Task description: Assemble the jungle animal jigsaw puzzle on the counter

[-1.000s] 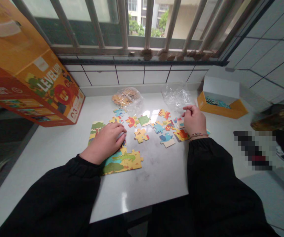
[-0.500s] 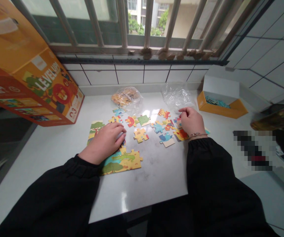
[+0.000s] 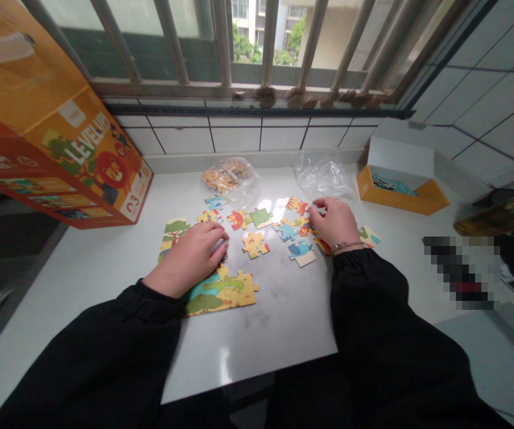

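My left hand (image 3: pixel 193 256) lies flat, fingers together, on a partly joined jigsaw (image 3: pixel 221 290) showing a crocodile and trees. Several loose colourful puzzle pieces (image 3: pixel 257 243) are scattered across the white counter (image 3: pixel 257 333) behind it. My right hand (image 3: pixel 335 221) rests over the right end of that scatter, its fingers curled and pinched near a small piece; what they hold is hidden. A blue elephant piece (image 3: pixel 302 251) lies just left of my right wrist, and another piece (image 3: pixel 368 235) lies to its right.
A large orange puzzle box (image 3: pixel 60 137) stands tilted at the left. A clear bag with pieces (image 3: pixel 230 174) and an empty clear bag (image 3: pixel 322 173) lie by the tiled wall. An open orange-and-white box (image 3: pixel 399 179) sits at the right. Window bars rise behind.
My right hand has slid left across the loose pieces, uncovering a piece at its right. My left hand has stayed on the joined section.
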